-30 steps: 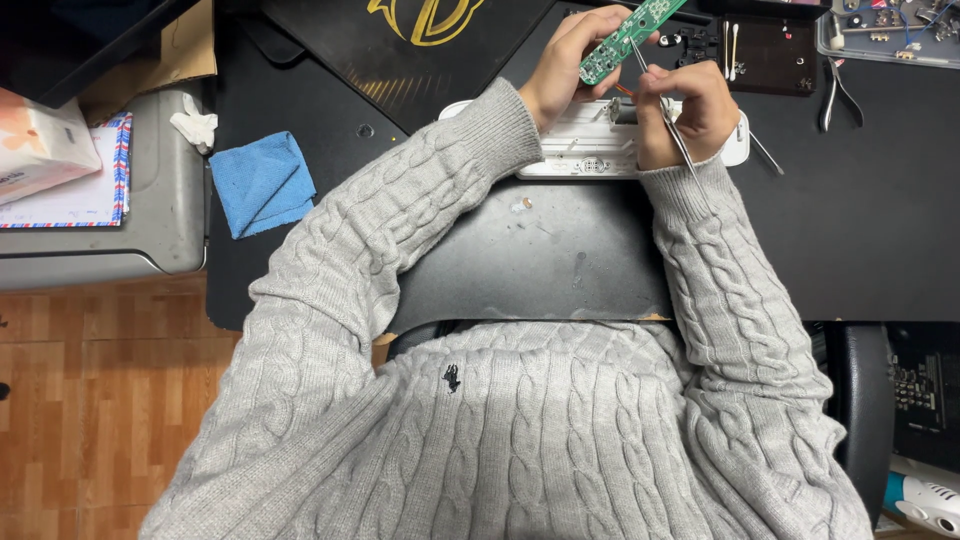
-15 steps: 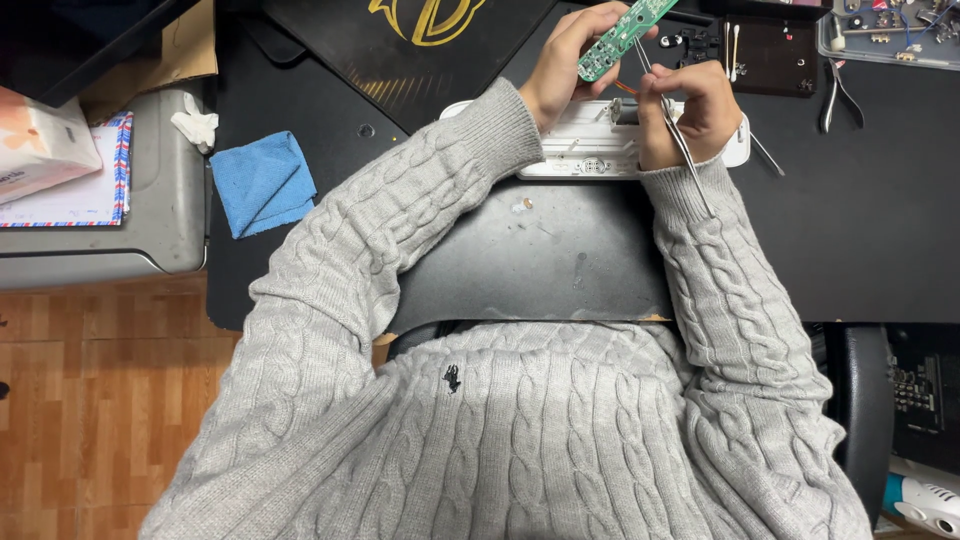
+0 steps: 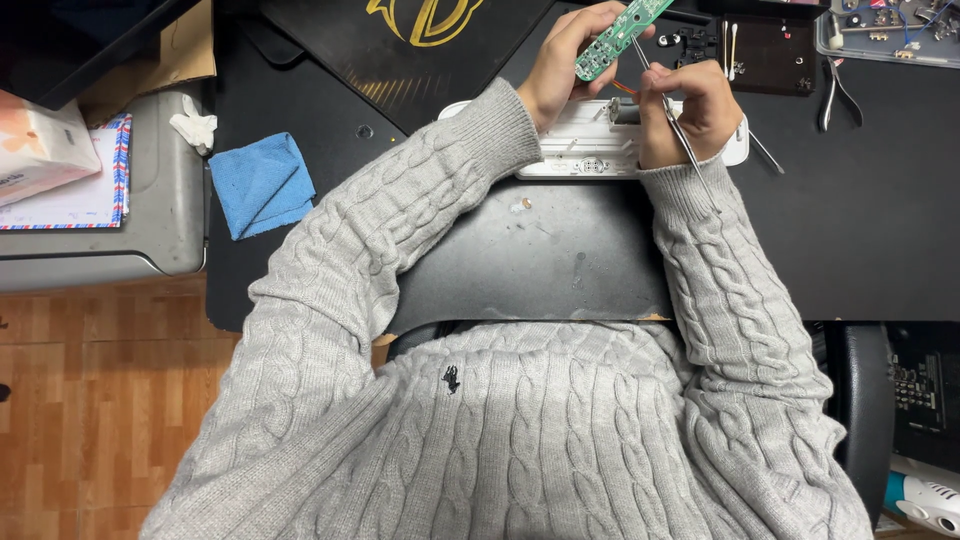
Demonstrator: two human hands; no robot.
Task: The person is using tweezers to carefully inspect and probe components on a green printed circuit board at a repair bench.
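the left hand [image 3: 560, 70] pinches a green board [image 3: 612, 38] and holds it up over the white case [image 3: 590, 155] on the black bench [image 3: 860, 230]. the right hand [image 3: 700, 105] is closed around thin tweezers [image 3: 680, 130], their tip touching the board.

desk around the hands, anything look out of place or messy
Mostly orderly. The blue cloth lies crumpled at the mat's left edge, with a wadded white tissue beside it. The white casing lies opened under the hands, while the left hand holds the green circuit board and the right hand a thin metal tool.
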